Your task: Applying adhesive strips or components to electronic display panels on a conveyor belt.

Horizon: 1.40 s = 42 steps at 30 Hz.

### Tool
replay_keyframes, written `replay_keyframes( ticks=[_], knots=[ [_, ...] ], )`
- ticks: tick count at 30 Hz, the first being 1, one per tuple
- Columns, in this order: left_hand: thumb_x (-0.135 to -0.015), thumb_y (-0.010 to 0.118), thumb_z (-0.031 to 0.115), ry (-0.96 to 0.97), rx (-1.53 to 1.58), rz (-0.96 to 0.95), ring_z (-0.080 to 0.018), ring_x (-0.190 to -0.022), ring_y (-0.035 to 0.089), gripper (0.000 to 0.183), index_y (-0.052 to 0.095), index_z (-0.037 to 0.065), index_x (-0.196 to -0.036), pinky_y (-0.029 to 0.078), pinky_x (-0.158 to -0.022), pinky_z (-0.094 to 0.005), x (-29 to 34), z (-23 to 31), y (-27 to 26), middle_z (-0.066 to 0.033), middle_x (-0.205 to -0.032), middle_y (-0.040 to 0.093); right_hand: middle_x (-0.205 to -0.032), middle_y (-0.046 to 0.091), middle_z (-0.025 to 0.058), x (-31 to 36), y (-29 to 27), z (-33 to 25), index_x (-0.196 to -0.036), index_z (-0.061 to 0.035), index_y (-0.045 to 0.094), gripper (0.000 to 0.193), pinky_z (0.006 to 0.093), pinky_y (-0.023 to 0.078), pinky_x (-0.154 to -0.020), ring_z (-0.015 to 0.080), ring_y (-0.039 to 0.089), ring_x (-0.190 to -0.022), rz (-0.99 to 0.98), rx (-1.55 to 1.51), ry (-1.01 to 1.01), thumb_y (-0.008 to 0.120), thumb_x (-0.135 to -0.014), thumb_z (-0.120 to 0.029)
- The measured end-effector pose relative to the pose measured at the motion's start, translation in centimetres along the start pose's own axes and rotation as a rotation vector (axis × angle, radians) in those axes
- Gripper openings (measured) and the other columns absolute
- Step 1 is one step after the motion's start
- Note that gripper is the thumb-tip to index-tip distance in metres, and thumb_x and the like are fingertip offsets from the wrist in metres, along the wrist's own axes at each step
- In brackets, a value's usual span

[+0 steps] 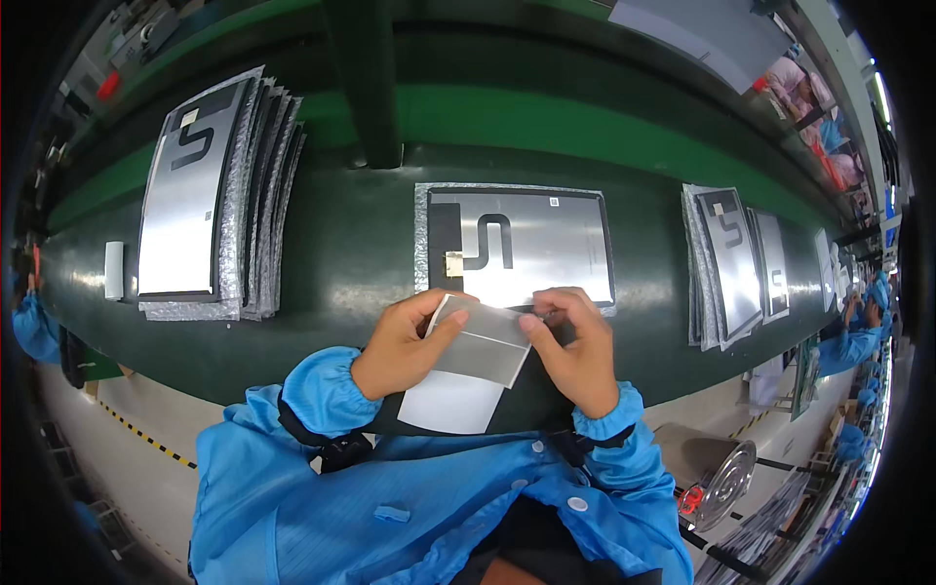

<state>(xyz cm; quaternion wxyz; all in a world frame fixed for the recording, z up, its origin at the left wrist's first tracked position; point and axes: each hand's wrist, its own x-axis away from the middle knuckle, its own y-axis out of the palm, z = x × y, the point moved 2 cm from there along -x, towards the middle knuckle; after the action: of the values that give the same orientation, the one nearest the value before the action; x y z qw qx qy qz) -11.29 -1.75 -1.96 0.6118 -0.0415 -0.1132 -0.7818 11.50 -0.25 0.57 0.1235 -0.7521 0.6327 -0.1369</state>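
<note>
Stacked panels [185,219] lie toward the left end of the green worktop [346,253]; at its near edge, before a silver panel [561,244], left hand [402,348] and right hand [577,353] pinch the upper corners of a grey sheet [478,358], thumbs on top; rightward, another panel stack [726,258].

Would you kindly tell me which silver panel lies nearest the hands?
The middle panel, just beyond the left hand and right hand; the left stack and right stacks lie farther away.
</note>
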Motion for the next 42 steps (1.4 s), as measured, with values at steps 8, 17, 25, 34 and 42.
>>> replay_keyframes(
  ticks=[8, 17, 25, 34, 42],
  knots=[
    [-0.103, 0.063, 0.016, 0.092, -0.137, 0.013, -0.0027, -0.076, 0.056, 0.02, 0.069, 0.001, -0.115, 0.046, -0.065, -0.0236, 0.2, 0.0, 0.1, 0.0015, -0.088, 0.066, -0.1, 0.068, 0.0089, -1.7, 3.4, -4.3, -0.102, -0.0029, 0.072, 0.022, 0.038, 0.054, -0.075, 0.0285, 0.065, -0.091, 0.01, 0.239, -0.61, 0.08, -0.082, -0.006],
    [-0.107, 0.055, 0.015, 0.004, 0.096, -0.041, -0.0027, -0.083, 0.055, 0.019, 0.067, 0.001, -0.111, 0.045, -0.071, -0.0224, -0.1, -0.7, 0.0, 0.0007, -0.091, 0.065, -0.099, 0.068, 0.0096, -1.6, 4.2, -3.0, -0.099, -0.0024, 0.07, 0.019, 0.0386, 0.054, -0.076, 0.0295, 0.065, -0.091, 0.031, 0.256, -0.598, 0.076, -0.082, 0.001],
    [-0.109, 0.053, 0.015, 0.021, 0.188, -0.105, -0.0055, -0.099, 0.062, 0.021, 0.058, 0.002, -0.126, 0.049, -0.084, -0.0215, -0.1, -1.2, 0.1, -0.0038, -0.109, 0.07, -0.103, 0.068, 0.0122, -1.4, 3.6, -1.6, -0.101, -0.0018, 0.068, 0.018, 0.0361, 0.054, -0.08, 0.0288, 0.066, -0.094, 0.009, 0.052, -0.547, 0.073, -0.085, 0.004],
    [-0.107, 0.054, 0.014, -0.055, 0.144, -0.066, -0.0061, -0.096, 0.061, 0.017, 0.06, 0.004, -0.119, 0.048, -0.083, -0.0246, 0.1, 0.8, -1.6, -0.0008, -0.103, 0.069, -0.109, 0.063, 0.0148, -1.2, -2.0, -3.6, -0.108, 0.0001, 0.061, 0.008, 0.0354, 0.053, -0.088, 0.0213, 0.065, -0.098, -0.088, -0.812, -0.402, 0.061, -0.1, 0.0],
    [-0.088, 0.058, 0.009, 0.051, -0.835, -0.195, -0.032, -0.083, 0.07, 0.017, 0.067, 0.002, -0.101, 0.055, -0.074, -0.0413, 1.8, 6.0, -3.2, -0.0177, -0.089, 0.07, -0.094, 0.068, 0.006, -3.2, -3.5, -3.3, -0.107, -0.0006, 0.064, 0.014, 0.0282, 0.053, -0.078, 0.0136, 0.066, -0.087, -0.29, -0.32, 0.053, 0.07, -0.098, -0.009]
  ],
)
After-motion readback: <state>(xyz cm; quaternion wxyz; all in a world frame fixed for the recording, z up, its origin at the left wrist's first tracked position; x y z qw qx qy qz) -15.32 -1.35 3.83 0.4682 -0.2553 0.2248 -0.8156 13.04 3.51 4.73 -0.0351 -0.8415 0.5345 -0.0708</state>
